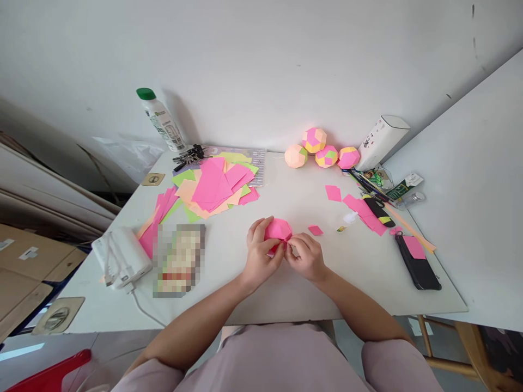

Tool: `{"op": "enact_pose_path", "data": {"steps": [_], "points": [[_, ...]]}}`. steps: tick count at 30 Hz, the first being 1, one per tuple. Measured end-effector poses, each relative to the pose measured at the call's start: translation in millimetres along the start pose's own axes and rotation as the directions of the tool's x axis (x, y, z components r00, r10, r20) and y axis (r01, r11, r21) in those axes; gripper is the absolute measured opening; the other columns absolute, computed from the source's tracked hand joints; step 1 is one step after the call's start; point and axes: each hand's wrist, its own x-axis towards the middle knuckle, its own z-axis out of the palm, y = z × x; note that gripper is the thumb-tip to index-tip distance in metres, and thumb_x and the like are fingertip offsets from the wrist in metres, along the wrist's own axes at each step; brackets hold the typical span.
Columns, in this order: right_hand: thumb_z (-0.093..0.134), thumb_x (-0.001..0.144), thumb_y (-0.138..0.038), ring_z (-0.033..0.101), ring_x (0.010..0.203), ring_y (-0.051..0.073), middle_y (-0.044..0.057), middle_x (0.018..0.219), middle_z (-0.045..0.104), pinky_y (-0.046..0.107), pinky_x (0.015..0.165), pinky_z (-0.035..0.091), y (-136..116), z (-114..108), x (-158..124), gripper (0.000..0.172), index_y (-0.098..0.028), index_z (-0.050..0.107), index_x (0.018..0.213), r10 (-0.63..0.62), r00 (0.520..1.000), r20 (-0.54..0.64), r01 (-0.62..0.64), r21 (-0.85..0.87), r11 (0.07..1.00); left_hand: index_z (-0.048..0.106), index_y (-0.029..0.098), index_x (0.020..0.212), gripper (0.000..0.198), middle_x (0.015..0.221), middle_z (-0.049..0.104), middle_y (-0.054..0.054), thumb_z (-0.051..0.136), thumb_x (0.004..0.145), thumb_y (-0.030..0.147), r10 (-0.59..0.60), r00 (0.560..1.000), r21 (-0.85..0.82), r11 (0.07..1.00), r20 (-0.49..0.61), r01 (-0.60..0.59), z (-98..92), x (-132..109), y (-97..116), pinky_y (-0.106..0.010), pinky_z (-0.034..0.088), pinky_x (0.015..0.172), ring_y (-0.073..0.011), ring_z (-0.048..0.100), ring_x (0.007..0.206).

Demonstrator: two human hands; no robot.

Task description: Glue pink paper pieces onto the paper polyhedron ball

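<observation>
A faceted pink paper ball (279, 228) is held just above the table's middle. My left hand (261, 253) wraps round its left side and underside, fingers closed on it. My right hand (305, 256) pinches at the ball's lower right edge, its fingertips meeting those of the left; the exact fold between them is hidden. To the right of the ball lies a small pink paper piece (315, 230). Farther right are a pink paper square (333, 193), a small white-capped glue bottle (346, 222) and a spread of pink squares (368, 215).
Finished paper balls (314, 140) sit by the wall near a white box (384, 142). Coloured paper sheets (212, 185) and keys (192, 157) lie back left, beside a green-capped bottle (161, 120). A white power bank (122, 256) is left; a utility knife (379, 210) and black phone (419, 264) are right.
</observation>
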Motion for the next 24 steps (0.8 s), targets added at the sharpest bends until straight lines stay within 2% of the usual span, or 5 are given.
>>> {"op": "enact_pose_path", "data": {"steps": [9, 13, 15, 18, 24], "points": [[0.050, 0.078, -0.006, 0.056, 0.062, 0.015, 0.003, 0.069, 0.060, 0.027, 0.055, 0.048, 6, -5, 1, 0.015, -0.022, 0.052, 0.078, 0.009, 0.994, 0.112, -0.014, 0.046, 0.999, 0.061, 0.018, 0.068, 0.021, 0.133, 0.044, -0.009, 0.050, 0.087, 0.018, -0.049, 0.998, 0.002, 0.999, 0.028, 0.049, 1.1, 0, -3, -0.051, 0.039, 0.102, -0.0296, 0.036, 0.126], [0.053, 0.077, -0.010, 0.058, 0.069, 0.017, 0.005, 0.076, 0.060, 0.028, 0.055, 0.050, 8, -4, 1, 0.014, -0.021, 0.053, 0.086, 0.031, 0.996, 0.089, -0.037, 0.064, 0.997, 0.061, 0.018, 0.068, 0.021, 0.134, 0.043, -0.010, 0.051, 0.086, 0.019, -0.074, 0.996, 0.000, 0.997, 0.048, 0.074, 0.5, 1, -5, -0.051, 0.039, 0.102, -0.0298, 0.035, 0.127], [0.057, 0.077, -0.013, 0.060, 0.080, 0.021, 0.010, 0.088, 0.061, 0.031, 0.060, 0.053, 9, -3, 1, 0.023, -0.019, 0.053, 0.098, 0.059, 0.995, 0.080, -0.064, 0.053, 0.997, 0.063, 0.018, 0.070, 0.019, 0.134, 0.043, -0.010, 0.053, 0.086, 0.021, -0.077, 0.996, -0.003, 0.997, 0.054, 0.078, 0.6, 2, -5, -0.052, 0.039, 0.102, -0.0303, 0.035, 0.127], [0.057, 0.077, -0.015, 0.059, 0.097, 0.026, 0.015, 0.108, 0.059, 0.037, 0.072, 0.055, 10, -1, 0, 0.038, -0.018, 0.048, 0.114, 0.080, 0.988, 0.128, -0.088, 0.054, 0.995, 0.064, 0.018, 0.072, 0.017, 0.133, 0.044, -0.009, 0.054, 0.085, 0.021, -0.078, 0.996, -0.003, 0.997, 0.053, 0.078, 1.6, 2, -5, -0.053, 0.040, 0.101, -0.0308, 0.036, 0.127], [0.055, 0.078, -0.013, 0.060, 0.091, 0.023, 0.013, 0.109, 0.060, 0.038, 0.071, 0.056, 12, 0, -3, 0.037, -0.020, 0.048, 0.114, 0.139, 0.978, 0.153, -0.153, 0.081, 0.985, 0.062, 0.018, 0.074, 0.015, 0.136, 0.040, -0.011, 0.053, 0.085, 0.021, -0.058, 0.994, 0.005, 0.998, 0.098, 0.057, -0.7, 3, -6, -0.053, 0.038, 0.102, -0.0315, 0.033, 0.129]]}}
